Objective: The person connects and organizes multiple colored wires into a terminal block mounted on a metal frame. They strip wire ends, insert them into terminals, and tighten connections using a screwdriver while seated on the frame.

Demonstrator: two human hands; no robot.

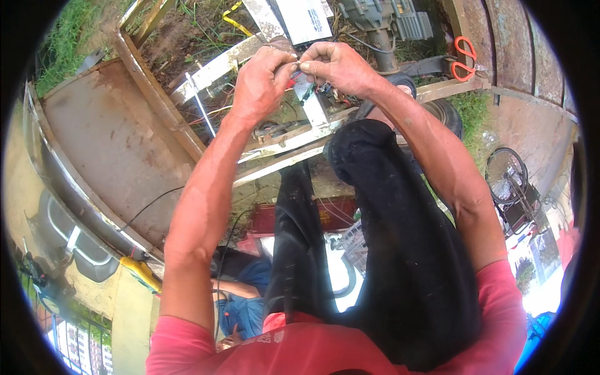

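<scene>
My left hand [262, 81] and my right hand [328, 65] meet above the metal frame, fingertips pinched together on something small, perhaps a wire end, too small to make out. Just beneath them is a pale metal bar [315, 109] with tangled coloured wires [337, 94]. A white labelled box [303, 19] sits beyond my fingers, and a grey motor housing [369, 22] is to its right. A thin silver rod [203, 109] leans across the frame left of my left hand.
Orange-handled tool [462, 59] on the right rail; rusty sheet [112, 125] at left; yellow hand-held device [140, 275] lower left. My dark-trousered legs reach up to the frame. Another person in blue [240, 312] is behind my left arm. A bicycle wheel [503, 172] stands at right.
</scene>
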